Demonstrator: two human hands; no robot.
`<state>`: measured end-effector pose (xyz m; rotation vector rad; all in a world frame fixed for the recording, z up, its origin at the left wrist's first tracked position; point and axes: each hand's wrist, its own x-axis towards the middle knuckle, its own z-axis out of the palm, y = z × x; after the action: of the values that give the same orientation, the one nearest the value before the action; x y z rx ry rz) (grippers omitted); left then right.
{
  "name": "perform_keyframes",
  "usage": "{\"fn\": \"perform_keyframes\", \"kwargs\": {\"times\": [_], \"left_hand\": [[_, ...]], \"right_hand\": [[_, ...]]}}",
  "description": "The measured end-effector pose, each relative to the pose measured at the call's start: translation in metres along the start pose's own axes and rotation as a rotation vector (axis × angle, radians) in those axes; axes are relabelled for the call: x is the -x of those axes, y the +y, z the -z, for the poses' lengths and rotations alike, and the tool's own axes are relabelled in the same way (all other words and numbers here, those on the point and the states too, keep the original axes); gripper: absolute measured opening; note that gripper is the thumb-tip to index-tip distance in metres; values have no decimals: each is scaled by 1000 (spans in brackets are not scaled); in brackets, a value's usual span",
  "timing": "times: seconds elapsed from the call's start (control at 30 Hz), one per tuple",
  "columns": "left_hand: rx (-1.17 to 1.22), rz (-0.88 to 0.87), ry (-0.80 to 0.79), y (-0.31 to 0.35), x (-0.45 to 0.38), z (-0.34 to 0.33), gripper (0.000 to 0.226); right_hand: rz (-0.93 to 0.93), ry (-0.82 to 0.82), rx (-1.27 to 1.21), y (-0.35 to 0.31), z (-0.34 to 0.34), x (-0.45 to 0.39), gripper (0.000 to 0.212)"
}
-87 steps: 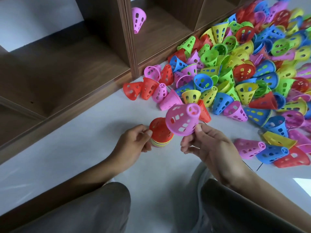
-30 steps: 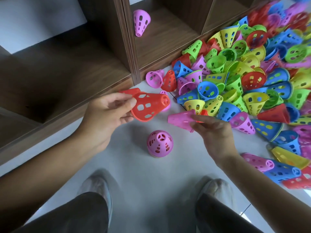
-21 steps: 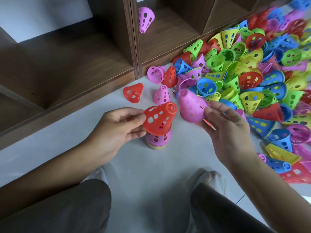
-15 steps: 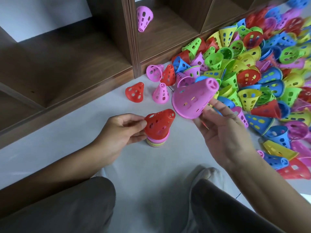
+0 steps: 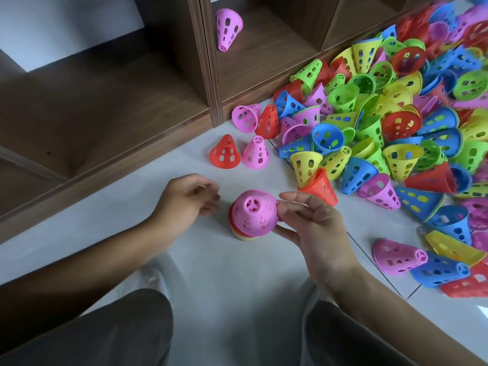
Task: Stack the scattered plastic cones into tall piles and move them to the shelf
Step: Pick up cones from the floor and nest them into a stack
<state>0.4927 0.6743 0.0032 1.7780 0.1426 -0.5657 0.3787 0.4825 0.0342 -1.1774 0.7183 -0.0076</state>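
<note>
A short stack of cones stands on the floor in front of me, topped by a pink cone (image 5: 253,213) with red and yellow rims showing beneath it. My right hand (image 5: 314,228) pinches that pink cone's side between thumb and fingers. My left hand (image 5: 184,199) hovers just left of the stack, fingers loosely curled, holding nothing. A large scattered heap of coloured cones (image 5: 383,122) covers the floor to the right. A dark wooden shelf (image 5: 137,101) runs along the far side, with one pink cone (image 5: 226,29) lying in its second compartment.
A red cone (image 5: 224,153) and a pink cone (image 5: 255,154) stand upright between the stack and the shelf. A red cone (image 5: 320,188) lies just beyond my right hand. My knees and shoes fill the bottom of the view.
My left hand set a red cone on the stack and let go. My right hand brought the pink cone down over it.
</note>
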Motion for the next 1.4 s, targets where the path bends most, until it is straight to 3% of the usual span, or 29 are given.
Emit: {"fn": "perform_keyframes", "kwargs": {"times": [0.1, 0.3, 0.5, 0.63, 1.07, 1.17, 1.4], "left_hand": [[-19, -60, 15, 11, -24, -2, 8], [-189, -64, -70, 28, -62, -13, 38], [-170, -19, -123, 26, -78, -15, 43], [-142, -46, -95, 21, -80, -10, 35], [-22, -134, 41, 37, -37, 34, 11], [105, -115, 15, 50, -22, 37, 8], [419, -36, -138, 83, 9, 34, 22]], "right_hand": [[3, -3, 42, 3, 1, -5, 14], [23, -17, 185, 5, 6, -26, 20], [284, 57, 719, -6, 17, -66, 15], [409, 108, 1058, -20, 22, -101, 32], [291, 278, 1265, -28, 18, -147, 45], [240, 251, 1363, -34, 15, -149, 45], [335, 219, 1363, -40, 17, -146, 36]]}}
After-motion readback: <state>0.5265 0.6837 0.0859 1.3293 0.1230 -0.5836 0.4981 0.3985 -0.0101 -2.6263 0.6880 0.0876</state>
